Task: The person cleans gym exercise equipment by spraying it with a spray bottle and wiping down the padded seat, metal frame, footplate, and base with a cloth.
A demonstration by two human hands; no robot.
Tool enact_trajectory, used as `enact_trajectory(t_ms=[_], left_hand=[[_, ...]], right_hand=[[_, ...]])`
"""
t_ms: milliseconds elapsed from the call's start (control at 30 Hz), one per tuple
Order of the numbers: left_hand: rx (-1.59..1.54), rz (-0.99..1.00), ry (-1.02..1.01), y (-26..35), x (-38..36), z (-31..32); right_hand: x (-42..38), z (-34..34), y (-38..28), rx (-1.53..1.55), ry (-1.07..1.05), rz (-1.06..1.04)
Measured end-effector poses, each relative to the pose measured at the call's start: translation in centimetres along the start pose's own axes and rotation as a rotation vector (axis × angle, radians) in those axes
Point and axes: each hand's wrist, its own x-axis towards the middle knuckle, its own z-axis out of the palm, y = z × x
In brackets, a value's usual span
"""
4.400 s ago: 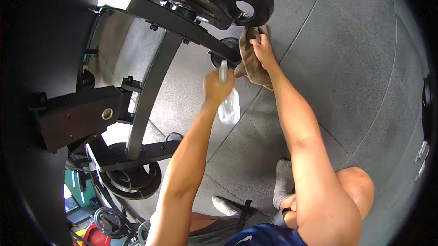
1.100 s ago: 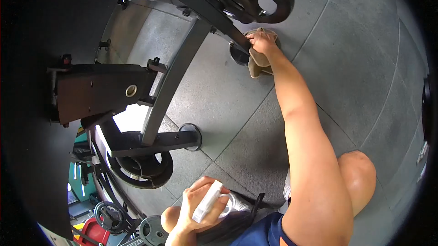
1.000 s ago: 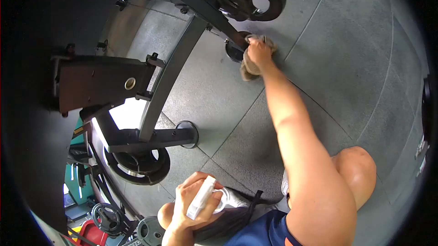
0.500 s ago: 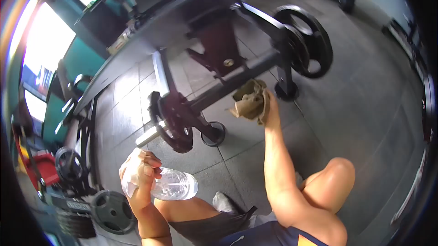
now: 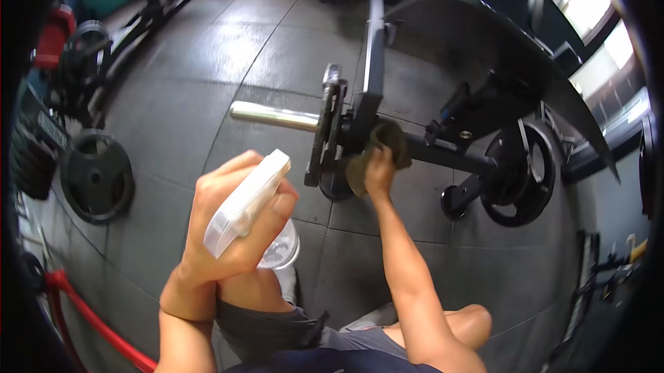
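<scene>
My left hand (image 5: 232, 217) is wrapped round the neck of a clear spray bottle with a white top (image 5: 249, 197); the bottle's see-through body (image 5: 282, 245) shows below the hand. Further forward, my right hand (image 5: 379, 171) grips a brown-green cloth (image 5: 393, 143). That cloth lies against the black frame of a weight machine (image 5: 443, 154), close to the plates on its left side (image 5: 326, 124). A shiny metal bar end (image 5: 273, 115) sticks out to the left of those plates.
A large round plate (image 5: 517, 176) sits on the machine's right side. Another plate (image 5: 97, 176) stands at the left by a rack. A red tube (image 5: 104, 324) runs along the lower left. Dark tiles (image 5: 173, 117) cover the floor.
The view has turned, so the machine appears at another angle. The cloth in my right hand is now at the frame near the left plates. My left hand and the bottle appear larger and more upright.
</scene>
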Motion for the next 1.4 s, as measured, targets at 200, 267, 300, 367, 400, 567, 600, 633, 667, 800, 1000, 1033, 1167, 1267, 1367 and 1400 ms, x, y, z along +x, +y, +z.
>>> enact_trajectory(t_ms=[200, 267, 300, 367, 400, 567, 600, 633, 667, 800, 1000, 1033, 1167, 1267, 1367, 1400], left_hand=[[0.093, 0.048, 0.144, -4.1, 0.8, -2.2], [0.108, 0.026, 0.149, -5.1, 1.0, -2.9], [0.121, 0.012, 0.153, -5.5, 0.9, -3.3], [0.119, -0.035, 0.157, -6.3, 0.9, -3.8], [0.115, -0.060, 0.153, -6.5, 1.0, -4.1], [0.077, -0.123, 0.147, -6.5, 1.6, -5.5], [0.076, -0.113, 0.141, -6.6, 1.9, -5.7], [0.083, -0.098, 0.137, -6.6, 2.1, -6.1], [0.098, -0.077, 0.117, -6.8, 2.2, -6.6], [0.039, -0.142, -0.049, -10.9, 1.1, -7.2], [0.069, -0.175, -0.216, -20.0, -4.5, -2.0], [0.002, -0.239, -0.250, -21.1, -5.4, -1.1], [-0.050, -0.201, -0.338, -24.7, -7.8, 3.1], [-0.109, -0.187, -0.379, -26.2, -8.4, 6.4], [-0.052, -0.186, -0.345, -27.4, -7.9, 9.4], [-0.029, -0.259, -0.374, -28.2, -7.5, 10.3]], right_hand=[[-3.6, -1.6, 9.9, 1.457, -0.118, 0.790], [-3.7, 2.4, 14.5, 1.029, -0.292, 0.604], [-4.0, 4.9, 17.0, 0.820, -0.375, 0.507], [-4.5, 9.2, 21.1, 0.407, -0.516, 0.301], [-4.9, 10.1, 21.3, 0.199, -0.574, 0.197], [-7.4, 7.1, 13.9, 0.057, -0.554, 0.555], [-7.7, 5.9, 13.4, -0.239, -0.735, 0.346], [-8.0, 5.3, 13.5, -0.529, -0.900, 0.124], [-7.7, 4.7, 14.2, -0.357, -0.810, 0.131], [-5.5, 6.0, 16.6, -0.036, -0.553, 0.076], [-7.8, 4.4, 13.2, -0.291, -0.986, 0.030], [-7.1, 2.1, 12.5, -0.075, -0.942, 0.297], [-3.6, -8.8, 9.2, 0.843, -0.699, 0.839], [-4.5, -12.7, 9.5, 0.955, -0.505, 0.814], [-6.8, -13.8, 9.1, 1.348, -0.261, 0.789], [-7.1, -14.0, 8.4, 1.437, -0.168, 0.820]])
